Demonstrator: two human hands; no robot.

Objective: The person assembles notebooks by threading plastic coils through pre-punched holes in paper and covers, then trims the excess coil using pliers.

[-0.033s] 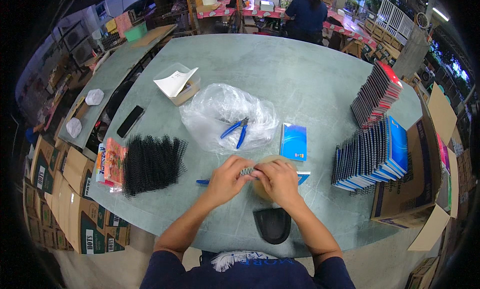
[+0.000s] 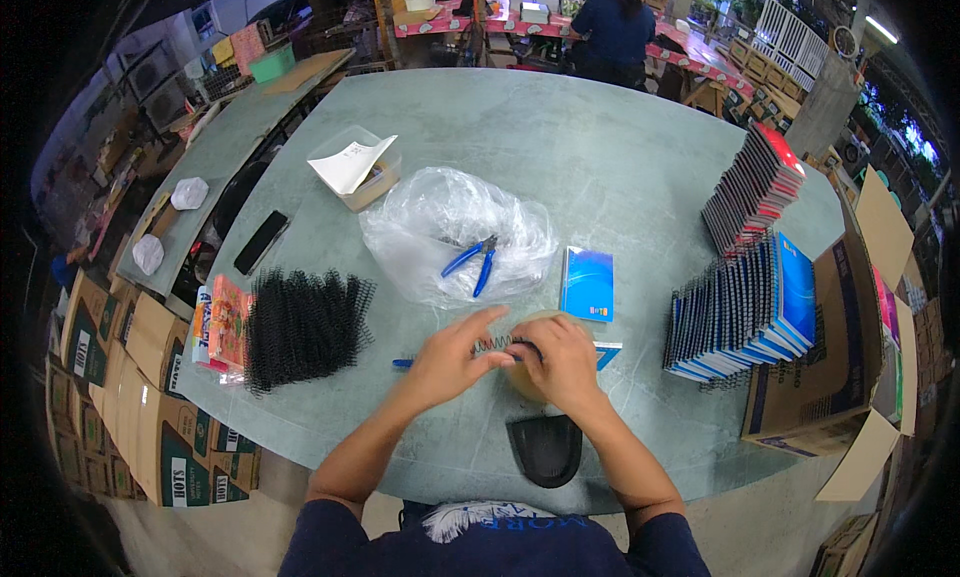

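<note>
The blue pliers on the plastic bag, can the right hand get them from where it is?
Probably yes. The blue pliers lie uncovered on the plastic bag, just beyond the right hand, with bare table between. That hand is busy on the spiral coil.

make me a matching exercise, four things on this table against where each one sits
Things:
1. pliers
2. black coils
3. phone
4. blue notebook

Places:
A. flat on the table, just right of the plastic bag
B. near the table's left edge, beyond the coils
C. on the clear plastic bag
D. in a pile left of the left hand

Pairs: 1-C, 2-D, 3-B, 4-A
</note>
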